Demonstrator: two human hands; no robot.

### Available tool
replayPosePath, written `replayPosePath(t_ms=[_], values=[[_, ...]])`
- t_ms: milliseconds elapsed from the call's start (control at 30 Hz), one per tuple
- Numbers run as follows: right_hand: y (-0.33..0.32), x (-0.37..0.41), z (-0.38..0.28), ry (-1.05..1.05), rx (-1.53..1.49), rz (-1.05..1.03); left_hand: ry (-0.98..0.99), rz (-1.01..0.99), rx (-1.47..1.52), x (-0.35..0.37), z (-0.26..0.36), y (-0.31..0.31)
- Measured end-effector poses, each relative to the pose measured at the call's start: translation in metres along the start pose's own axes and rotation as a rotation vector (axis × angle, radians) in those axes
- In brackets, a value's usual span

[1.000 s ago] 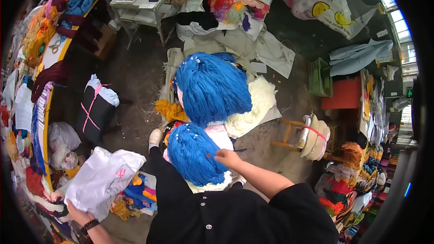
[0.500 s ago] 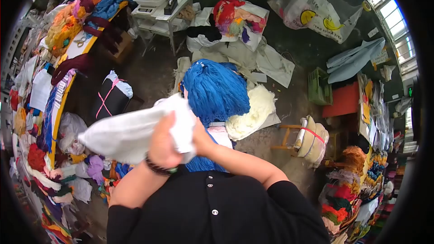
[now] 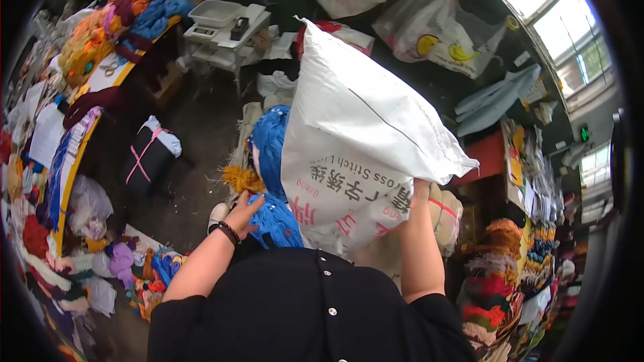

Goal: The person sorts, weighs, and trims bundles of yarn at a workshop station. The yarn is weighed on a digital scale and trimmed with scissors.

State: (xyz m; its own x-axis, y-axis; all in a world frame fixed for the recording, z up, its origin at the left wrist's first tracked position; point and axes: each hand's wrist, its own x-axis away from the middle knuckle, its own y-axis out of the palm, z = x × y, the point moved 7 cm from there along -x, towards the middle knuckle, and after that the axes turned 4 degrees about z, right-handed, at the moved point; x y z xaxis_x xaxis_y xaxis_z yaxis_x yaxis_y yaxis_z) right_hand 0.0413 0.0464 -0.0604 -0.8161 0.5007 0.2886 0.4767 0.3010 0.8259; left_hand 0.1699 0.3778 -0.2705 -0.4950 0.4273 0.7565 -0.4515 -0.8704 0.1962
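Observation:
A large white woven sack (image 3: 362, 114) with red and black printing fills the middle of the view, spread out and tilted. My right hand (image 3: 421, 191) grips its right edge, fingers partly hidden behind the sack. My left hand (image 3: 241, 218), with a dark bead bracelet at the wrist, is empty and its fingers are apart. It is near blue yarn (image 3: 276, 220) low in front of me. More blue yarn (image 3: 270, 141) shows beyond, partly covered by the sack. Orange-yellow yarn (image 3: 243, 179) lies just past my left fingers.
On the left, a long yellow-edged table (image 3: 80, 181) bears yarn and papers. A black bundle tied with pink cord (image 3: 144, 161) stands beside it. Farther back is a white stand (image 3: 231, 37) with a scale. A rolled bundle (image 3: 446, 218) and piled yarn (image 3: 500, 261) are at right.
The white sack has swung from left to right and opened out flat, now covering the pale yarn and much of the blue. My left hand has let go; my right hand has moved right.

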Motion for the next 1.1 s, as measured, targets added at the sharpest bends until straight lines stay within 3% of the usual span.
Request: replayPosePath(t_ms=[33, 67, 133, 167, 233, 300, 333, 367, 400, 433, 467, 500, 533, 567, 600, 633, 667, 700, 733, 767, 800, 833, 867, 900, 933, 967, 1000, 1100], values=[[0.002, 0.016, -0.005, -0.022, -0.021, -0.041, -0.129, -0.15, 0.028, -0.001, -0.006, 0.024], [0.003, 0.03, -0.011, -0.052, -0.021, -0.062, -0.074, -0.249, -0.051, -0.011, -0.009, 0.049], [-0.002, 0.053, -0.02, -0.131, 0.001, -0.053, 0.328, -0.476, -0.305, -0.012, 0.007, 0.104], [-0.005, 0.059, -0.022, -0.173, 0.022, -0.037, 0.336, -0.708, -0.015, -0.006, 0.017, 0.141], [-0.017, 0.069, -0.029, -0.254, 0.076, 0.019, 0.356, -0.627, -0.075, -0.034, 0.007, 0.178], [-0.037, 0.094, -0.037, -0.346, 0.165, 0.123, 0.38, -0.523, 0.06, -0.01, 0.03, 0.213], [-0.046, 0.108, -0.037, -0.384, 0.243, 0.183, -0.093, -0.304, -0.023, 0.029, 0.041, 0.207], [-0.053, 0.12, -0.033, -0.396, 0.328, 0.225, -0.157, -0.507, -0.006, 0.026, 0.038, 0.208], [-0.062, 0.131, -0.027, -0.395, 0.416, 0.249, -0.07, -0.32, -0.139, 0.035, 0.045, 0.199], [-0.072, 0.139, -0.019, -0.37, 0.5, 0.256, -0.029, -0.3, -0.076, 0.042, 0.043, 0.197], [-0.129, 0.136, -0.018, -0.388, 0.522, 0.236, 0.013, -0.282, -0.015, 0.049, 0.041, 0.196], [-0.11, 0.126, 0.006, -0.308, 0.596, 0.05, 0.056, -0.267, 0.046, 0.056, 0.038, 0.196], [-0.137, 0.115, 0.014, -0.39, 0.798, 0.269, 0.072, -0.379, 0.137, 0.048, 0.024, 0.202], [-0.132, 0.095, 0.033, -0.341, 0.892, 0.256, 0.216, -0.36, 0.087, 0.029, 0.016, 0.201], [-0.12, 0.078, 0.06, -0.153, 1.147, 0.307, 0.358, -0.328, 0.036, 0.011, 0.009, 0.201], [-0.082, 0.065, 0.098, -0.085, 1.213, 0.135, 0.337, -0.352, -0.17, 0.033, 0.025, 0.182], [-0.051, 0.054, 0.131, -0.024, 1.268, -0.027, 0.54, -0.346, -0.111, 0.032, 0.03, 0.171], [-0.087, 0.027, 0.148, 0.175, 1.27, 0.031, 0.6, -0.42, -0.137, 0.055, 0.05, 0.144], [-0.086, 0.006, 0.17, 0.246, 1.344, -0.076, 0.542, -0.394, -0.253, 0.033, 0.045, 0.125], [-0.079, -0.016, 0.191, 0.253, 1.425, -0.181, 0.48, -0.408, -0.222, 0.059, 0.065, 0.092], [-0.072, -0.036, 0.211, 0.251, 1.501, -0.289, 0.533, -0.31, -0.373, 0.053, 0.067, 0.067], [-0.019, -0.031, 0.231, 0.19, 1.511, -0.436, 0.771, -0.153, -0.442, 0.032, 0.059, 0.05], [0.034, -0.026, 0.251, 0.123, 1.509, -0.579, 0.838, -0.022, -0.403, 0.047, 0.065, 0.024], [0.036, -0.037, 0.261, 0.317, 1.623, -0.634, 0.725, 0.059, -0.553, 0.077, 0.079, -0.003], [0.042, -0.045, 0.268, 0.434, 1.838, -0.687, 0.748, 0.131, -0.654, 0.101, 0.09, -0.029], [0.072, -0.035, 0.274, 0.418, 1.814, -0.767, 0.99, 0.395, -0.224, 0.126, 0.088, -0.06], [0.084, -0.026, 0.276, 0.464, 1.888, -0.901, 1.006, 0.536, -0.169, 0.138, 0.076, -0.084], [0.109, 0.01, 0.29, 0.481, 1.93, -1.46, 0.994, 0.946, -0.576, 0.185, 0.057, -0.118]])
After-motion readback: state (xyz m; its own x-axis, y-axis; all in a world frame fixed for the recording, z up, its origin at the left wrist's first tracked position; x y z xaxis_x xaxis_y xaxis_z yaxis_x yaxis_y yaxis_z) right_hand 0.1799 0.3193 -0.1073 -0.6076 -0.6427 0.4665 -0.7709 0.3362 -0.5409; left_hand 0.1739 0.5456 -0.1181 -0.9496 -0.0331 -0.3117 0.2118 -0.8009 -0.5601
